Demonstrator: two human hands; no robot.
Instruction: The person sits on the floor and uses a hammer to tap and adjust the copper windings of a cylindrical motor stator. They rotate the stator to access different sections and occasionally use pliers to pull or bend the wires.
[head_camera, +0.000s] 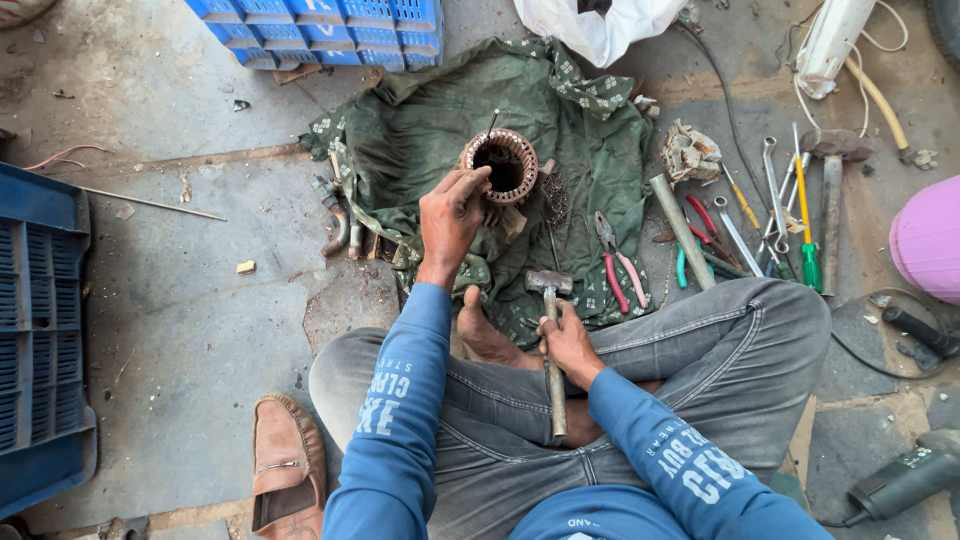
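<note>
I sit cross-legged on a concrete floor. My left hand (452, 212) rests on the near rim of a round motor stator with copper windings (503, 163), which stands on a green cloth (420, 130). A thin metal rod sticks up from the stator's top edge. My right hand (568, 340) is shut on the handle of a hammer (550, 330), whose steel head points toward the cloth, just above my bare foot.
Red-handled pliers (617, 262) lie on the cloth's right part. A metal pipe (682, 230), wrenches and screwdrivers (790, 200) and a second hammer (832, 190) lie right. Blue crates (40, 330) stand left and top, a brown shoe (288, 465) near, a power tool (905, 480) bottom right.
</note>
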